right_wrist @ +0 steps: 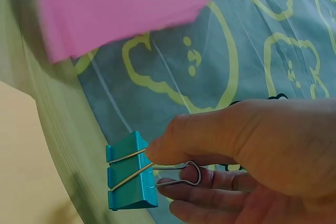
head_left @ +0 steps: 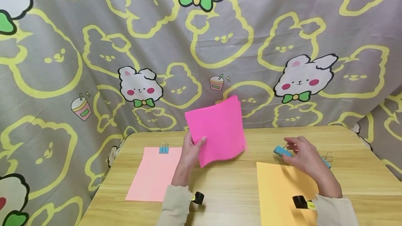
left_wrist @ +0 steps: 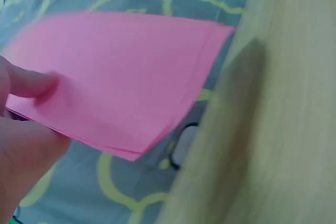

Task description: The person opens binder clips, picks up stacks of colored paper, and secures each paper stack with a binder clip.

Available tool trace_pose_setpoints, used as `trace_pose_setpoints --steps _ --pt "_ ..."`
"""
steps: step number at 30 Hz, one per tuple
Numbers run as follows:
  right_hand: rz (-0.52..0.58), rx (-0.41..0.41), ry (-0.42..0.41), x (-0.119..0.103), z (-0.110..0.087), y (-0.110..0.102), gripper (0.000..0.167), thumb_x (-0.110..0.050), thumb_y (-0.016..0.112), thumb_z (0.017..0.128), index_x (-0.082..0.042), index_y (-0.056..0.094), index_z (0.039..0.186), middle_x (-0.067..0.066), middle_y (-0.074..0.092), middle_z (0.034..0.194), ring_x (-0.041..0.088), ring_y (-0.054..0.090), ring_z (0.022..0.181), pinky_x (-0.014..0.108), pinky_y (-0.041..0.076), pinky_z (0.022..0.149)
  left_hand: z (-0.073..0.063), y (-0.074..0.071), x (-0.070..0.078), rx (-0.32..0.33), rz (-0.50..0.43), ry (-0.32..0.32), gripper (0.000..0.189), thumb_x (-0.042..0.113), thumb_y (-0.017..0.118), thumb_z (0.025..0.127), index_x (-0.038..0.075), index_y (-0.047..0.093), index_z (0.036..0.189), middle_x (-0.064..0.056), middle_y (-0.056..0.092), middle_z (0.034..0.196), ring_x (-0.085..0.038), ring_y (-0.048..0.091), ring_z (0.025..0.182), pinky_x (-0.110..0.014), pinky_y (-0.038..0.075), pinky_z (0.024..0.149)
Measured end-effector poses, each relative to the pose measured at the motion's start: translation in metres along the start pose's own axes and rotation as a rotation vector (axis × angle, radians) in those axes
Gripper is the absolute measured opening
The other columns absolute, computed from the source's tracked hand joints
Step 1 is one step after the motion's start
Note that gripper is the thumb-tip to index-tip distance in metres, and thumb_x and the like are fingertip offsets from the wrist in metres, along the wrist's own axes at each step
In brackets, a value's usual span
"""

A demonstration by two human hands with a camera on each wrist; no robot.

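My left hand (head_left: 191,152) grips a small stack of bright pink paper sheets (head_left: 220,128) by its lower left edge, thumb in front. The stack is raised upright over the table, and its layered edges show in the left wrist view. In my right hand (head_left: 304,155) is a blue binder clip (right_wrist: 128,174), pinched at its wire handles between thumb and fingers. One handle lies under the thumb and the other reaches back toward the fingers. The clip's mouth points left, apart from the pink sheets. Below the right hand lies a yellow-orange paper (head_left: 276,187).
On the left lies light pink paper (head_left: 154,177) with a blue binder clip (head_left: 164,150) on its top edge. Another blue binder clip (head_left: 327,162) is on the right, partly behind the right wrist. A patterned curtain (head_left: 220,51) hangs behind the wooden table (head_left: 226,191).
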State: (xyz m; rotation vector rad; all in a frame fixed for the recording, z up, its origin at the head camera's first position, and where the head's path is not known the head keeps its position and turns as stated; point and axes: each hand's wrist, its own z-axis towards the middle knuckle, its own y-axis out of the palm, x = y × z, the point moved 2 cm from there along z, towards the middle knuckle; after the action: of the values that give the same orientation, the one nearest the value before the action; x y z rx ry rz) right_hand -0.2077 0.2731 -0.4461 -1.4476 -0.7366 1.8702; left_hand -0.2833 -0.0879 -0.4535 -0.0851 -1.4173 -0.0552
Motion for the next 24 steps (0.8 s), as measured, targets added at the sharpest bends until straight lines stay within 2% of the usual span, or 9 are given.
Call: trace_pose_setpoints --steps 3,6,12,15,20,24 --pt "0.004 0.009 -0.011 -0.001 0.001 0.0 0.058 -0.002 0.082 0.08 0.017 0.057 0.128 0.024 0.057 0.107 0.044 0.065 0.098 0.058 0.054 0.086 0.0 -0.002 0.006 0.029 0.064 0.134 0.022 -0.004 0.059 0.099 -0.007 0.056 0.12 -0.021 0.065 0.11 -0.032 0.069 0.101 -0.041 0.058 0.088" --pt "0.005 0.006 -0.015 -0.002 0.001 0.0 0.058 -0.002 0.082 0.08 0.017 0.057 0.128 0.025 0.056 0.107 0.044 0.065 0.098 0.058 0.054 0.086 0.002 -0.001 -0.003 0.023 0.084 0.183 0.018 -0.008 0.06 0.098 -0.011 0.057 0.116 -0.023 0.067 0.105 -0.032 0.069 0.098 -0.035 0.058 0.085" --pt "0.0 0.0 -0.024 -0.004 0.001 0.001 0.057 -0.002 0.08 0.08 0.017 0.057 0.128 0.024 0.057 0.108 0.043 0.065 0.098 0.057 0.054 0.086 0.003 -0.002 -0.025 -0.036 0.059 0.13 0.019 -0.007 0.062 0.097 -0.011 0.061 0.115 -0.023 0.069 0.107 -0.024 0.069 0.097 -0.03 0.056 0.085" --pt "0.002 -0.008 -0.025 -0.003 0.002 0.001 0.057 -0.002 0.08 0.08 0.017 0.056 0.129 0.024 0.056 0.107 0.044 0.065 0.098 0.057 0.054 0.086 0.002 -0.007 -0.028 -0.052 0.073 0.107 0.018 -0.005 0.062 0.097 -0.009 0.062 0.115 -0.02 0.07 0.107 -0.022 0.068 0.097 -0.03 0.055 0.086" --pt "0.014 -0.025 -0.02 -0.003 0.002 0.004 0.059 -0.002 0.079 0.08 0.018 0.055 0.13 0.025 0.056 0.108 0.044 0.064 0.099 0.058 0.054 0.086 0.003 -0.018 -0.033 -0.038 0.106 0.071 0.017 -0.002 0.064 0.098 -0.008 0.064 0.114 -0.017 0.07 0.104 -0.02 0.067 0.094 -0.029 0.054 0.083" --pt "0.009 -0.031 -0.013 -0.002 0.001 0.005 0.059 -0.002 0.079 0.081 0.018 0.055 0.13 0.025 0.056 0.11 0.044 0.064 0.1 0.058 0.054 0.087 0.003 -0.023 -0.033 -0.045 0.093 0.052 0.022 -0.001 0.067 0.096 -0.007 0.063 0.117 -0.016 0.07 0.105 -0.017 0.066 0.094 -0.028 0.054 0.083"
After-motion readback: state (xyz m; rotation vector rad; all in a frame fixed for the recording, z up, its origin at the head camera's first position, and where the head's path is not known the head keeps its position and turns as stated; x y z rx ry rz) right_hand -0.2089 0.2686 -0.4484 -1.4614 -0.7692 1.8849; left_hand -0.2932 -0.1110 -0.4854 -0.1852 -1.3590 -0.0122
